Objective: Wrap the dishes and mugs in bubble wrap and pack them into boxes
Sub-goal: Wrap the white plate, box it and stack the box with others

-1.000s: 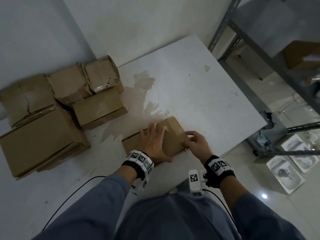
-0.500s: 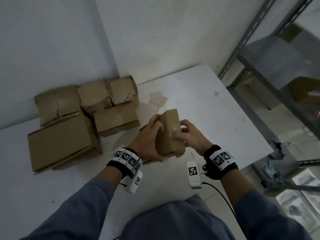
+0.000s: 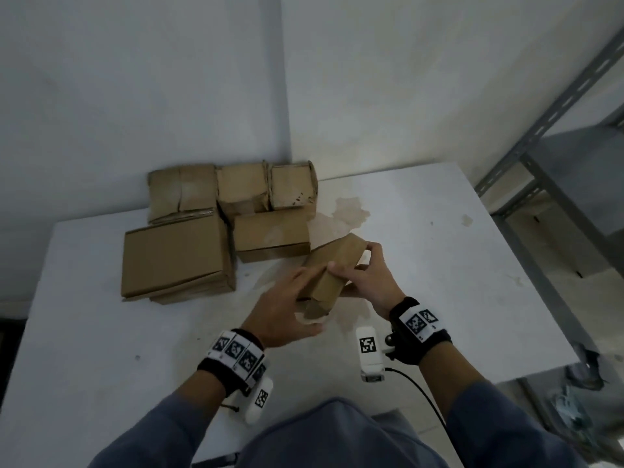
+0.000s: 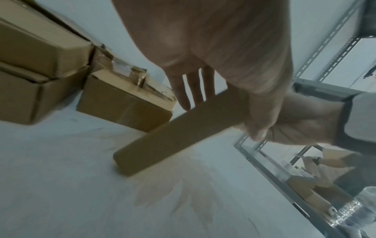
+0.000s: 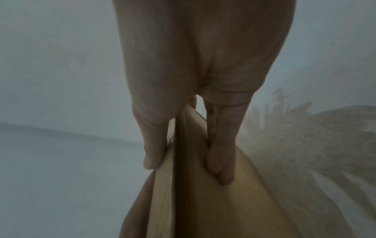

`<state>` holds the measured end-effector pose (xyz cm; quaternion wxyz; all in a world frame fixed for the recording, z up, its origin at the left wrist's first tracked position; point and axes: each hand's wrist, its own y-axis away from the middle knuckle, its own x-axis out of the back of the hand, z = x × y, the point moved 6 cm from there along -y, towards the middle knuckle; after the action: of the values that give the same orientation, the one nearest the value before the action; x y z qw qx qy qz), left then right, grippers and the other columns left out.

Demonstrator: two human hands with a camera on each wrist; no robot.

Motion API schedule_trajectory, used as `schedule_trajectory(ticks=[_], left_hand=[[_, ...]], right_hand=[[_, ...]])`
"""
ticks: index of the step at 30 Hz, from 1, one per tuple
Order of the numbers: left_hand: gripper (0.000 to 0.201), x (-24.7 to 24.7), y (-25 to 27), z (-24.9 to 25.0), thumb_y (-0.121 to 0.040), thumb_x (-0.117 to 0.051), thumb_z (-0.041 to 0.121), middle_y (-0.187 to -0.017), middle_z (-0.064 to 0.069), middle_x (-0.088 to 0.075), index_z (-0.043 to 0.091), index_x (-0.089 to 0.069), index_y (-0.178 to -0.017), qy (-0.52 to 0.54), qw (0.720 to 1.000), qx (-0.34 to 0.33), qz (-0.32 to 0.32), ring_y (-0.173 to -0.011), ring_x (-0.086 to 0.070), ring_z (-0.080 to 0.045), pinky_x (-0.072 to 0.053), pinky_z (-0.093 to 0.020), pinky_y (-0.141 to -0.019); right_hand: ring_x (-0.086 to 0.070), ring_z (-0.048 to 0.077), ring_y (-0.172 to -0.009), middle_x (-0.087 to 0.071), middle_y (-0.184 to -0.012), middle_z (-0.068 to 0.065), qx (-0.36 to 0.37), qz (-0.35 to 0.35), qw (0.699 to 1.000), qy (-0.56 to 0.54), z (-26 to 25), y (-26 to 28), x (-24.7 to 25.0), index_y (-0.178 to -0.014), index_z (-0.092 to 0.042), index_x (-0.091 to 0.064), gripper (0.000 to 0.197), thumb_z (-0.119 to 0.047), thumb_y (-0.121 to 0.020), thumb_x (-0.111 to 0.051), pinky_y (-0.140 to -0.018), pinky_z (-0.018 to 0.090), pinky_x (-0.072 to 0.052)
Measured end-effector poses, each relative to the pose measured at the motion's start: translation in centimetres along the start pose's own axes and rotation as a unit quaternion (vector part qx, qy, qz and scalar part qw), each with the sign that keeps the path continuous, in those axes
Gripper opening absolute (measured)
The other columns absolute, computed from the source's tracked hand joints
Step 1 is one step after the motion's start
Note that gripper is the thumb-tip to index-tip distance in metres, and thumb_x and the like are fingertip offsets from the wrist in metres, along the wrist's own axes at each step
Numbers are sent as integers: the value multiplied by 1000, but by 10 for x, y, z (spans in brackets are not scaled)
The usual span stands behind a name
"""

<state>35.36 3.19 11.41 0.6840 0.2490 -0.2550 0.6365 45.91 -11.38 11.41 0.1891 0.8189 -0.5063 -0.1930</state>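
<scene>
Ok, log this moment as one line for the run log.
phase: handling box | held: small brown cardboard box, tilted, off white table | left hand: on box | right hand: gripping box | stack of brown cardboard boxes: untouched

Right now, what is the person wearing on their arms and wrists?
Both arms are in grey-blue long sleeves. The left hand and right hand are bare. Each wrist has a black band carrying white squares with black square-code markings. A small white camera unit hangs under each wrist, also code-marked, and a thin black cable trails from the right one.

Stacked cardboard boxes (image 3: 216,228) crowd the table's (image 3: 439,265) far-left corner — its right half lies bare.
</scene>
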Motion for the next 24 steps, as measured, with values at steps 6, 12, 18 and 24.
schedule_trajectory(ticks=[6, 12, 18, 24], left_hand=[[56, 15, 17, -12, -72, -82, 19, -112, 15, -65, 39, -50, -114, 129, 968, 97, 191, -101, -64, -3, -58, -31, -81], [52, 54, 14, -40, -72, -77, -5, -109, 5, -66, 26, -61, -111, 211, 956, 97, 179, -103, -62, -14, -49, -19, -81], [58, 67, 8, -57, -73, -82, 2, -110, 8, -49, 36, -65, -117, 181, 957, 120, 192, -98, -54, -1, -45, -19, -90], [68, 62, 13, -54, -79, -77, 4, -124, 14, -50, 40, -54, -132, 181, 928, 143, 293, -118, -52, -7, -50, -25, -95]], right_hand=[[-72, 23, -87, -62, -111, 15, 16, 21, 998, 59, -2, -12, -19, -123, -18, -36, 76, -35, -71, -89, -70, 42, -62], [-62, 15, -104, -61, -115, 0, 83, -40, 984, 151, -9, -25, -12, -121, -24, -59, 74, -51, -59, -89, -72, 23, -51], [-61, 13, -101, -68, -103, -4, 182, -50, 962, 196, -18, -27, -18, -111, -25, -69, 44, -19, -72, -88, -77, 20, -52], [-57, 8, -107, -60, -119, -12, 229, 18, 935, 271, -20, -31, -18, -129, -33, -60, 57, -36, -77, -83, -83, 27, -54]])
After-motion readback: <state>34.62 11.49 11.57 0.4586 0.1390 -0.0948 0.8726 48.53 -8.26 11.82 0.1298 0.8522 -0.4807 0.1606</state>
